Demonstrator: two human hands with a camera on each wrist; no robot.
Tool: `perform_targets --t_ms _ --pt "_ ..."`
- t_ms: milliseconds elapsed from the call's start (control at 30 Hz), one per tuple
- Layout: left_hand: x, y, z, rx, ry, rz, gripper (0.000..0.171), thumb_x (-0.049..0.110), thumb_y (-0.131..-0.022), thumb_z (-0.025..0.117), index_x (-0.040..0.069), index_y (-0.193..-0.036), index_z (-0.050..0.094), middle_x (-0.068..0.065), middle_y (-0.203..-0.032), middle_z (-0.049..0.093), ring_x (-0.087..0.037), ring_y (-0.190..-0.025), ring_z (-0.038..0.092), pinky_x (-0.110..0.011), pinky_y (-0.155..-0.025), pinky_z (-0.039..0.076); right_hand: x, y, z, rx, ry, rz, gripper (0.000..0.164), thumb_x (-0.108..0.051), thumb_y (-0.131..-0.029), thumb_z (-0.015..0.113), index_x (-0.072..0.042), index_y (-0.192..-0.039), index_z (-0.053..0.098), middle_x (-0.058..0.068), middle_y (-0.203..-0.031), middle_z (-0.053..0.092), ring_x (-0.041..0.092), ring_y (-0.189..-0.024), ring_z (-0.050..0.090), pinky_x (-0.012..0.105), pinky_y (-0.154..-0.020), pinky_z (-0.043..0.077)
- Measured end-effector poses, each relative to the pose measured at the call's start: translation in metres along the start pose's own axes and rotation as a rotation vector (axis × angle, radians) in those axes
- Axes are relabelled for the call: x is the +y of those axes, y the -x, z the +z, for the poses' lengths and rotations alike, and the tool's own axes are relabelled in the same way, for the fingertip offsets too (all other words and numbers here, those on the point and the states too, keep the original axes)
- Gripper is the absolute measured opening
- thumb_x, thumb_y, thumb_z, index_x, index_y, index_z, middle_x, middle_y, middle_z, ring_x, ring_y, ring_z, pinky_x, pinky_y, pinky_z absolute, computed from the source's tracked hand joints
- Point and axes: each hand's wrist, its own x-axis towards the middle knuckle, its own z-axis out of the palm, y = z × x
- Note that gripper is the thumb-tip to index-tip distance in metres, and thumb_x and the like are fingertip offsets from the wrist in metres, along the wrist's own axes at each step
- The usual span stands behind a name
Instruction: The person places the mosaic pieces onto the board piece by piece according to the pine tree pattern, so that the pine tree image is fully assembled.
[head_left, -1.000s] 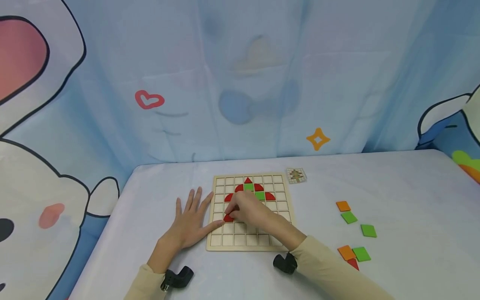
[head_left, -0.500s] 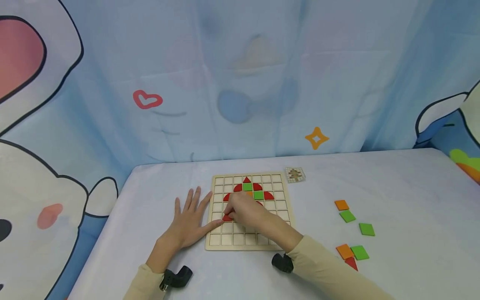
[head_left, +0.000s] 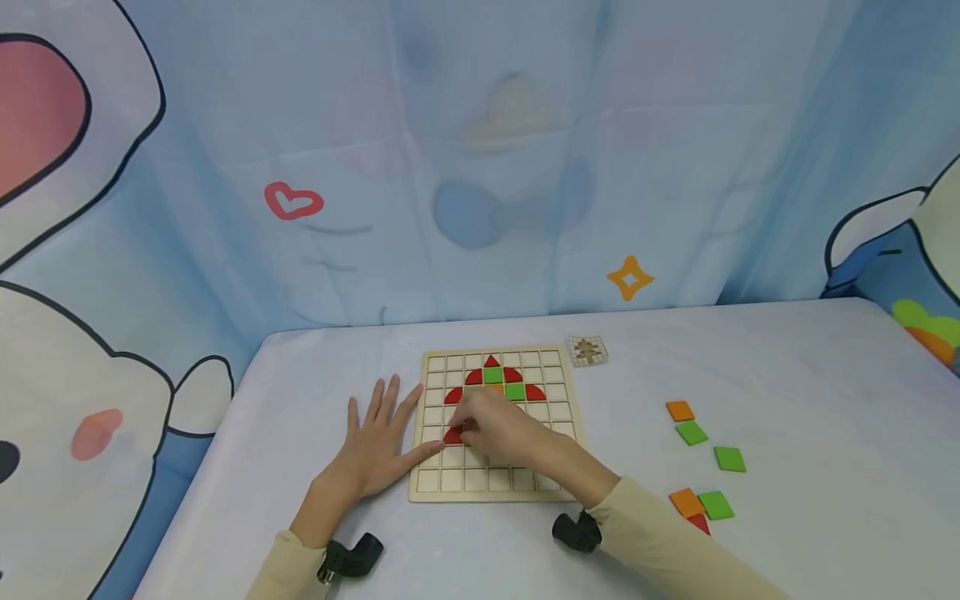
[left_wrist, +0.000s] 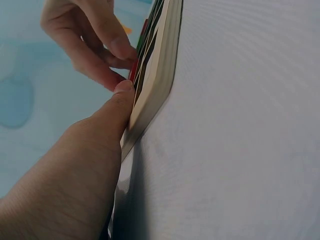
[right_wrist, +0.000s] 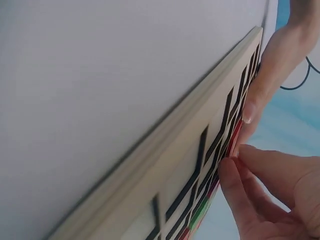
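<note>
- Right grip (head_left: 501, 423) is pinching a red piece (head_left: 452, 436): fingers curling, thumb and index tips nearly meeting, very little gap showing in the right wrist view.
- Left grip (head_left: 378, 450) is released, holding nothing. Fingers are lying straight and spread on the white surface (head_left: 825, 400); index tip is touching the left edge of the board (head_left: 491, 497).
- Left thumb is crossing the board's left rim, its tip ending just beside the red piece; contact with the piece isn't showing clearly.
- Red piece is sitting on the board's left side, second column in, two rows of cells lying below. Flat, solid red; fingers are covering its right part, so full outline is hidden. Whether it is seating fully in its cell: cannot tell.
- Board is lying flat: pale wood, square grid.
- Higher up, a red triangle (head_left: 491, 361) is topping a green square (head_left: 492, 376), with curved red pieces (head_left: 535, 392) flanking on both sides. An orange piece (head_left: 495, 389) is partly showing above the right hand.
- Patterned card (head_left: 588, 351) is lying near the board's far right corner.
- Loose orange, green and red tiles (head_left: 730, 459) are lying well apart, to the right.
</note>
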Motion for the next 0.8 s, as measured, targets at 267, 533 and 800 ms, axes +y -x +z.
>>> perform_targets --t_ms 267,533,800 --pt "0.001 0.0 0.0 0.006 -0.014 0.0 0.09 0.063 -0.099 0.057 0.015 -0.168 0.026 -0.022 -0.173 0.011 -0.044 -0.16 0.003 -0.076 -0.118 0.0 -0.011 0.035 -0.02 -0.028 0.017 0.026 0.018 0.003 -0.091 0.076 0.002 -0.109 0.079 0.008 -0.105 0.068 0.017 -0.087 0.064 0.023 -0.075 0.056" --pt "0.0 0.0 0.002 0.017 0.004 0.007 0.09 0.063 -0.099 0.058 0.015 -0.168 0.027 -0.022 -0.173 0.011 -0.044 -0.16 0.003 -0.076 -0.119 -0.001 0.005 0.097 -0.054 -0.136 -0.015 0.081 0.015 -0.007 -0.091 0.081 -0.016 -0.102 0.082 -0.011 -0.103 0.065 0.009 -0.093 0.061 0.029 -0.081 0.058" --pt "0.0 -0.002 0.002 0.015 0.005 0.012 0.09 0.063 -0.099 0.058 0.015 -0.168 0.026 -0.022 -0.173 0.01 -0.044 -0.16 0.002 -0.076 -0.118 -0.001 0.052 0.166 -0.082 -0.148 0.005 0.158 0.023 -0.023 -0.087 0.087 -0.028 -0.107 0.078 -0.018 -0.108 0.063 0.006 -0.099 0.061 0.03 -0.085 0.058"
